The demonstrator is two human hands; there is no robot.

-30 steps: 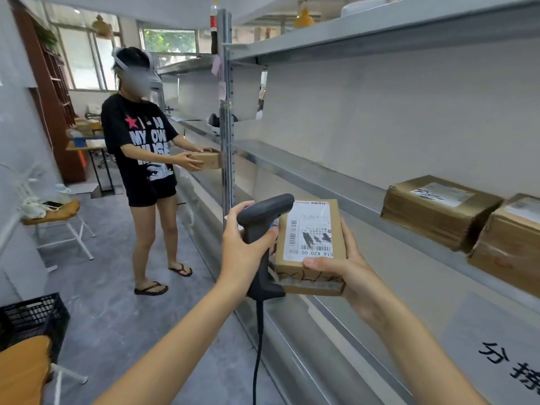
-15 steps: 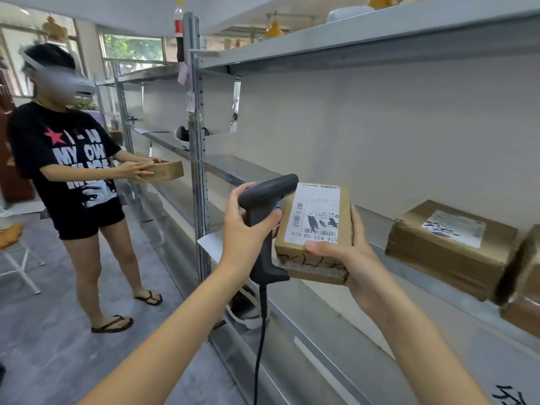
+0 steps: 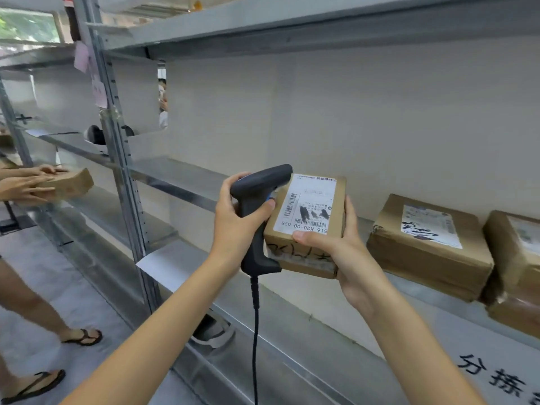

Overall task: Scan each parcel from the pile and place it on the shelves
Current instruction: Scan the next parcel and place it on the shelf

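My right hand grips a small brown cardboard parcel with a white barcode label on top, held in front of the middle metal shelf. My left hand grips the handle of a dark grey corded barcode scanner, whose head lies just over the parcel's left edge. Two larger brown parcels, one and another, sit on the shelf to the right.
Another person stands at the left, their hands holding a brown box at the neighbouring shelf bay, feet in sandals on the grey floor. A steel upright post divides the bays. A lower shelf runs below.
The view has swung right and closer to the shelves, so the other person slid to the left edge. Both hands still hold scanner and parcel together, now nearer the shelved parcels.
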